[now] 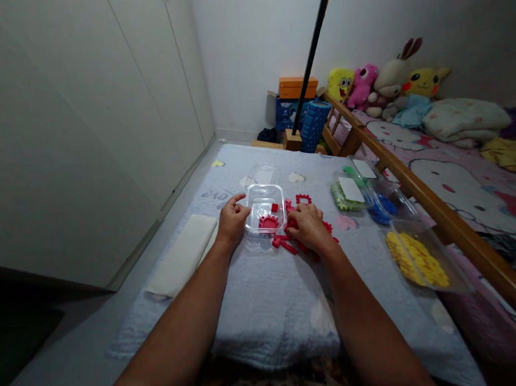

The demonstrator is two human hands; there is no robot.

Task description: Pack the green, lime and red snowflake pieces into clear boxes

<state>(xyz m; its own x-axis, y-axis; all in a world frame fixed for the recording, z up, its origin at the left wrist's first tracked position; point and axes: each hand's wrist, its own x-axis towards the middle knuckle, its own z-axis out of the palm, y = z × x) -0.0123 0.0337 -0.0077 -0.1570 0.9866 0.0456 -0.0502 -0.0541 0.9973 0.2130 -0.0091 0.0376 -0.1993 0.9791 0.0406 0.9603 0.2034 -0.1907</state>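
Red pieces (288,247), heart-printed pale-blue cloth (268,300)

In dim light, pale cabinet doors (146,77) rise on the left above a grey floor (87,328), a white wall (249,48) stands behind, and a wooden-railed bed (448,152) with plush toys (362,87) at its far end fills the right.

Plush toys (364,84), orange box (298,87), dark bundle (268,136), possibly cloth.

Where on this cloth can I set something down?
The cloth is bare between your forearms, nearer you than the red pieces, and between those and the yellow pieces. It's crowded around your right hand and along the bed rail.
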